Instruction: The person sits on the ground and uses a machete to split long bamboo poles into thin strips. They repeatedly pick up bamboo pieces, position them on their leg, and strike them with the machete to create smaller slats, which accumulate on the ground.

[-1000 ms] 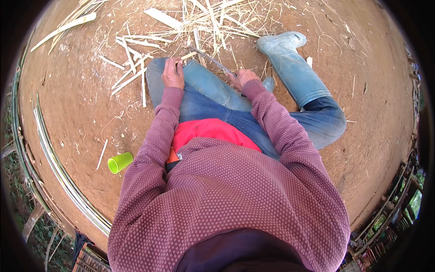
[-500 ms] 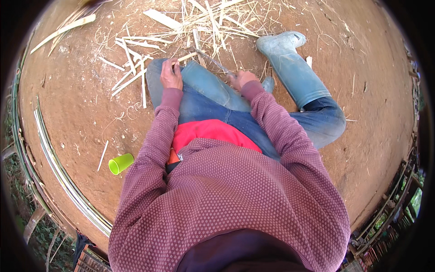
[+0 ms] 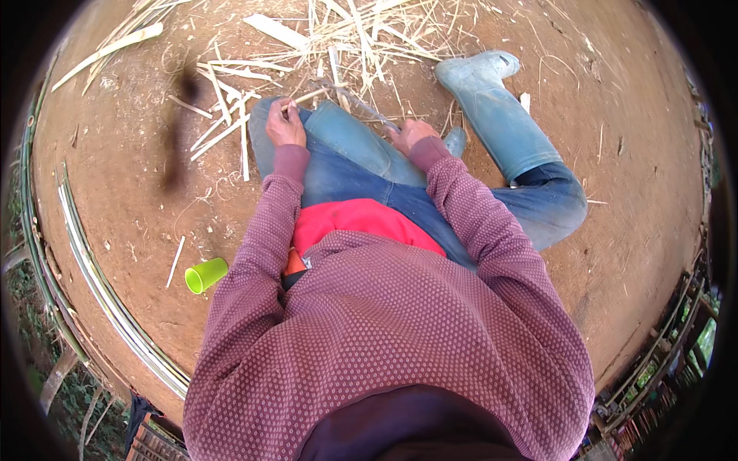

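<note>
Item: slim, straight strip of pale yellow bamboo-like wood, above the bent leg in the blue boot. Over the last second it has drawn slightly toward 9 o'clock with the left hand; the right hand has scarcely moved. Bearing on the work: this suggests the strip being pulled back against a nearly steady blade. Long axis: 8 to 2 o'clock, free end toward 2.

Left hand: at the 8 o'clock end, fingers pinching the strip.

Long-bladed grey metal knife: tip toward 10 o'clock, near the strip's free end; blur leaves contact uncertain.

Right hand: 4 o'clock from the strip, fingers clenched round the knife's handle.

Outward: loose heap of pale shavings and split strips, 1 o'clock; dusty blue rubber boot, 3 o'clock; lime-green plastic cup, on its side, 7 o'clock; dark out-of-focus streak, newly appeared, 9 o'clock.
</note>
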`<state>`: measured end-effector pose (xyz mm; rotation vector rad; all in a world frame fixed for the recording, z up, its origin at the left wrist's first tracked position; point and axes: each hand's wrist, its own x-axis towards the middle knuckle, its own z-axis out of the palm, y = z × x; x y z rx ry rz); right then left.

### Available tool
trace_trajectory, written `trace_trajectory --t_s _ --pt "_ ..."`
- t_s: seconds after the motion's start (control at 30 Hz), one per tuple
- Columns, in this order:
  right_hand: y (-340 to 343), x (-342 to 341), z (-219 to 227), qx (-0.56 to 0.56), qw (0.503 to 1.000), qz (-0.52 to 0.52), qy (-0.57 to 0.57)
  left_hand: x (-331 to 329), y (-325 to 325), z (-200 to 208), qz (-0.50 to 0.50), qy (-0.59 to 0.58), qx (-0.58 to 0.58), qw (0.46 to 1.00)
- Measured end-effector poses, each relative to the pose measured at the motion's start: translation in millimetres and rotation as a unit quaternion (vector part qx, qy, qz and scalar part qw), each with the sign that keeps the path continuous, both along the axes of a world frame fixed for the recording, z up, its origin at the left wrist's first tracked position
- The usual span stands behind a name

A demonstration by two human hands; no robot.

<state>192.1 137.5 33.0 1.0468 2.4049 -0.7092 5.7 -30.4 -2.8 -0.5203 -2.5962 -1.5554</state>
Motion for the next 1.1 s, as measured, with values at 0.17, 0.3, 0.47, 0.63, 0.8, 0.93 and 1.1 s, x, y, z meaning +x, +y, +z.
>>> trace_trajectory --t_s 0.17,0.3,0.47,0.63,0.8,0.93,1.1 --pt "9.9 1.6 8.5 -0.01 0.999 0.038 0.002 -4.7 0.0 -9.6 0.02 -0.033 -0.01 0.999" --pt "5.6 4.1 -8.3 -0.002 1.0 -0.021 0.021 -0.3 0.9 -6.8 0.004 -0.004 -0.031 1.0" --pt "14.8 4.7 -1.9 -0.009 0.999 0.038 -0.001 -2.3 -0.9 -6.1 0.006 -0.02 -0.023 1.0" --pt "16.4 3.1 -11.6 0.01 1.0 -0.02 -0.017 3.8 0.7 0.5 0.006 0.018 -0.096 0.995" --pt "-2.6 2.7 8.1 0.01 0.996 0.086 0.023 7.9 3.2 10.0 0.014 0.0 -0.16 0.987" --pt "-0.3 0.6 -0.9 0.021 0.999 0.029 0.025 3.6 -0.7 2.4 -0.002 0.024 -0.143 0.989" --pt "-8.3 7.7 3.9 0.02 0.996 0.078 0.045 0.1 -2.4 0.1 -0.012 -0.021 -0.119 0.993"
